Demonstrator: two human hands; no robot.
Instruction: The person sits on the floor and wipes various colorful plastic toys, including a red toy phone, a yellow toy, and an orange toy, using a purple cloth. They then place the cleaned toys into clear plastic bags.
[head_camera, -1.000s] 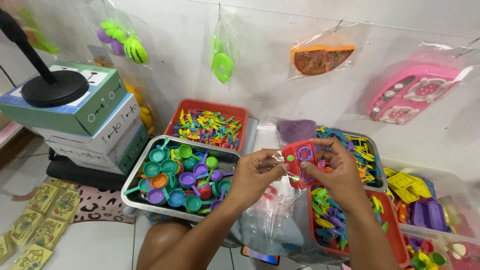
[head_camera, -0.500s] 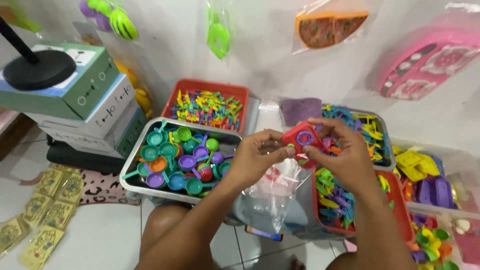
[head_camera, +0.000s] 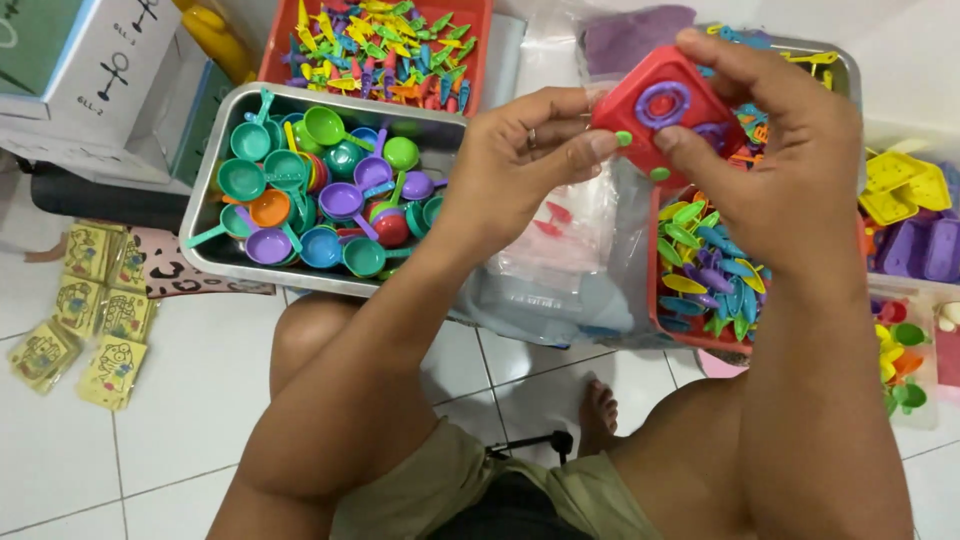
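Nearest, the person's knees rested over the white tiled floor. Above them, the left hand and right hand both pinched a red square toy, fingertips closed on its edges, held over a clear plastic bag. Beyond, a metal tray held small coloured pans, and a red tray of coloured pieces lay farthest.

White cardboard boxes with black line drawings are stacked well up and left of the fingers. Small yellow printed packets are spread on the floor far left, below finger level. A clear plastic bag is seen just beneath the fingers.
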